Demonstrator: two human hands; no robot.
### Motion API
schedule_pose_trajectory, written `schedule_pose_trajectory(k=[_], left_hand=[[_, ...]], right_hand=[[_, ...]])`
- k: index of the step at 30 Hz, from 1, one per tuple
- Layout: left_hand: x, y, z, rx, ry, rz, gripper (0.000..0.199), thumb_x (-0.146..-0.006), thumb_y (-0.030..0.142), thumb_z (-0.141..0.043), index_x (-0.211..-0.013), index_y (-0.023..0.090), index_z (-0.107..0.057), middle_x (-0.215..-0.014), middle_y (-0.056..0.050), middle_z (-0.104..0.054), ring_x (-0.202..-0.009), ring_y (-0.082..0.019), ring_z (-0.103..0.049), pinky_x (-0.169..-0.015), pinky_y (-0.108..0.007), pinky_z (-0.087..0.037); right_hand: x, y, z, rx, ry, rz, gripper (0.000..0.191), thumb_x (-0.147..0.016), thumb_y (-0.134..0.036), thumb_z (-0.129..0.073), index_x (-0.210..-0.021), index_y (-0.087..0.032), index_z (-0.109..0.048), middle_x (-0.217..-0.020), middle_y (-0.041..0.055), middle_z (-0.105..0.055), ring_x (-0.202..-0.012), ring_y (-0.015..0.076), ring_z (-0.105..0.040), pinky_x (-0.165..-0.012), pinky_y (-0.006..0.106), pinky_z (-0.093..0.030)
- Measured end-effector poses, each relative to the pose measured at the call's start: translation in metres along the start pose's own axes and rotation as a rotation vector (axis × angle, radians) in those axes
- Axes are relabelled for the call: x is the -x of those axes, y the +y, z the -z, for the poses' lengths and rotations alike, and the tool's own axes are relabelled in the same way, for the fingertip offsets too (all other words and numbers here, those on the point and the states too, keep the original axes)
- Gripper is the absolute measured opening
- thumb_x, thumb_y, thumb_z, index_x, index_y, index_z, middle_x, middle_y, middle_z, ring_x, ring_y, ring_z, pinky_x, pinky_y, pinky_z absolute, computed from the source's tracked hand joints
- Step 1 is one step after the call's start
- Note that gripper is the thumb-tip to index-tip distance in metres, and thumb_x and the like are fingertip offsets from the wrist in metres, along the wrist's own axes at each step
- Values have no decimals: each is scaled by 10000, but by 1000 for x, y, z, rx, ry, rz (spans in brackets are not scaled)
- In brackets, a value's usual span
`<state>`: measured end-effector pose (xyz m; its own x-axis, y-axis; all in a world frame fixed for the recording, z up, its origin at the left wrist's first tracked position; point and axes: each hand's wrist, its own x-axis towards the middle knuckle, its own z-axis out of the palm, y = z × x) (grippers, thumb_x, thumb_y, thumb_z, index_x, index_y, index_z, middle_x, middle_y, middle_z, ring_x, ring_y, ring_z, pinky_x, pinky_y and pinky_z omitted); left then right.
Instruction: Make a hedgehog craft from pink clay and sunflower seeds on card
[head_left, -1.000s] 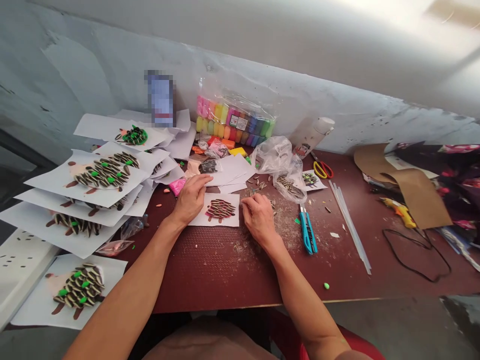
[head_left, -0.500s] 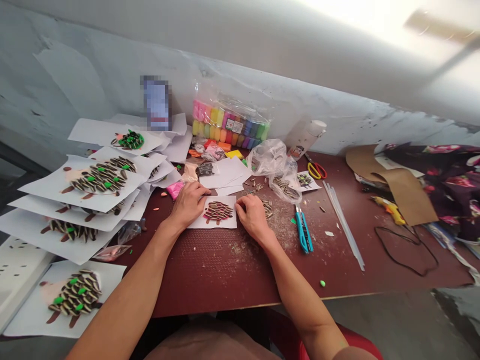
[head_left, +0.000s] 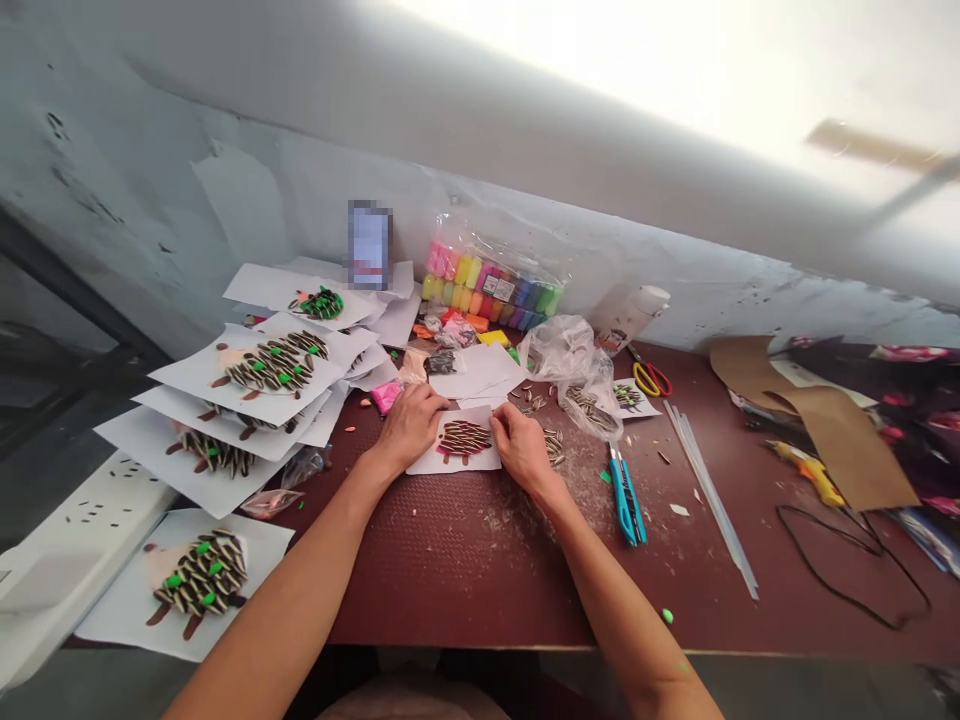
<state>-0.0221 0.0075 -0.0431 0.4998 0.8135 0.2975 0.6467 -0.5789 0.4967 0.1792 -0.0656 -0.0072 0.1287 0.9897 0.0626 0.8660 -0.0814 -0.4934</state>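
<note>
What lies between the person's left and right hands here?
The head view shows a white paper sheet between the left hand and right hand, both touching its edges. It bears rows of striped sunflower seeds.

Sunflower-seed card (head_left: 459,460) partly hidden under left hand (head_left: 409,428), right hand (head_left: 523,450). Pixelated upright object (head_left: 369,245) at 12 o'clock unreadable. Floral fabric (head_left: 911,400) at 3 o'clock cut off by right edge.

Loose sunflower seeds (head_left: 553,447) lie between the right hand (head_left: 523,450) and blue utility knife (head_left: 622,497).
</note>
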Motion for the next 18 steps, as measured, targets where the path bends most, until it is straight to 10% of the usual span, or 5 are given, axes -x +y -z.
schedule_pose_trajectory(k=[18], left_hand=[[1, -2, -5, -31, 50, -45, 341, -901, 83, -457, -981, 202, -767, -960, -113, -697, -956, -288, -608, -866, -422, -480]], right_hand=[[11, -4, -3, -48, 22, -18, 206, -954, -155, -502, -1006, -221, -691, -883, 35, -771, -792, 183, -697, -703, 236, -403]])
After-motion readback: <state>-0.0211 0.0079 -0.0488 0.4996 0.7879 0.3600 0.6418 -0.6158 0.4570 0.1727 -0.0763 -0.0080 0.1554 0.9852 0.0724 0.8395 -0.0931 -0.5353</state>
